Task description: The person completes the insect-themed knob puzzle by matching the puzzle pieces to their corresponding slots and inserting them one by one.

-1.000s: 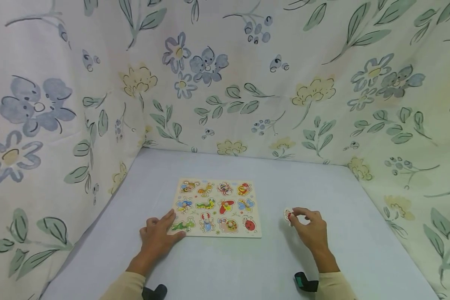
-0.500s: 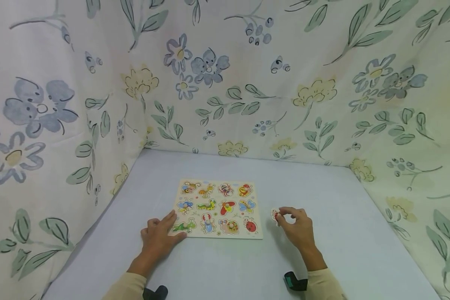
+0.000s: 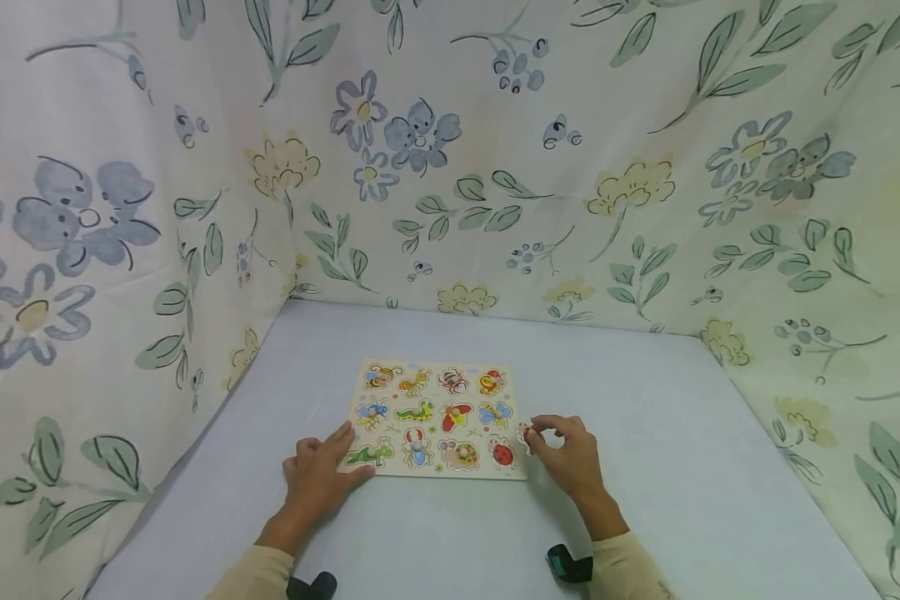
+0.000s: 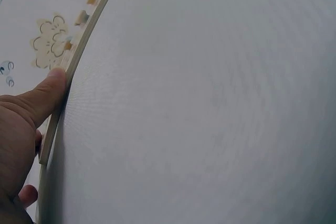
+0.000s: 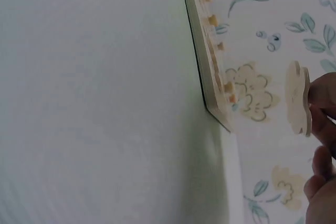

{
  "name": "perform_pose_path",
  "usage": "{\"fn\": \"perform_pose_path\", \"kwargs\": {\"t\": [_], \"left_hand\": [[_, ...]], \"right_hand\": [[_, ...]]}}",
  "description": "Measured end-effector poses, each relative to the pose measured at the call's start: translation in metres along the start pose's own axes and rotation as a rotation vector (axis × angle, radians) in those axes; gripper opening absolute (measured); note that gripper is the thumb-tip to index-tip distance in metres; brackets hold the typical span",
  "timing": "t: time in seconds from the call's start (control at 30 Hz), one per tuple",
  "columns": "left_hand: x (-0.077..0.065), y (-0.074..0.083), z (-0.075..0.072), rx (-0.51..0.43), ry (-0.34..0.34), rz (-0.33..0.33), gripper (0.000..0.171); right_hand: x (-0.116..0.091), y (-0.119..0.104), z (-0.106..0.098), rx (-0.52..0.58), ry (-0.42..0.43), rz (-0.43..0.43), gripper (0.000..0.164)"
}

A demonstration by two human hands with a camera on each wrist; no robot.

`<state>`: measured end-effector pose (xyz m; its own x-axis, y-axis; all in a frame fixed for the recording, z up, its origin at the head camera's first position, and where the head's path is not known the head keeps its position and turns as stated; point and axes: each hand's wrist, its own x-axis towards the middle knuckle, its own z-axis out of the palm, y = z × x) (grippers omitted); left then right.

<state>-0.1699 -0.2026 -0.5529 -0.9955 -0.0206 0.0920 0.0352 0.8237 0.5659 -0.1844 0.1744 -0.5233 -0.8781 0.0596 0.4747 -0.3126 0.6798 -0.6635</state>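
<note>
A wooden peg puzzle board (image 3: pixel 441 476) with colourful insect pictures lies flat on the table. My left hand (image 3: pixel 317 477) rests at its near left corner, thumb along the near edge and index finger along the left side. In the left wrist view the thumb (image 4: pixel 50 90) presses on the board's edge. My right hand (image 3: pixel 573 458) pinches a small red-and-white puzzle piece (image 3: pixel 525 435) between thumb and fingers, just at the board's right edge. In the right wrist view this piece (image 5: pixel 298 98) is seen edge-on, its plain wooden back facing the board, held above board level.
The table (image 3: pixel 450 542) has a pale cloth surface. Floral fabric (image 3: pixel 495 167) hangs behind it and along both sides. Small knobs (image 5: pixel 212 20) stand up from the board. A dark strap piece sits beneath each wrist.
My right hand has moved left with the puzzle piece, from out over the bare table to the board's right edge. The left hand has stayed at the corner.
</note>
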Motion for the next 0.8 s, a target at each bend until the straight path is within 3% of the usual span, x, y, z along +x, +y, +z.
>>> {"fn": "perform_pose_path", "kwargs": {"t": [0.37,0.8], "left_hand": [[0.0,-0.001,0.0,0.007,0.008,0.01,0.082],[-0.002,0.002,-0.002,-0.003,0.01,0.011,0.081]], "right_hand": [[-0.003,-0.007,0.019,0.032,-0.03,-0.06,0.014],[-0.005,-0.009,0.031,0.009,-0.163,0.002,0.011]]}}
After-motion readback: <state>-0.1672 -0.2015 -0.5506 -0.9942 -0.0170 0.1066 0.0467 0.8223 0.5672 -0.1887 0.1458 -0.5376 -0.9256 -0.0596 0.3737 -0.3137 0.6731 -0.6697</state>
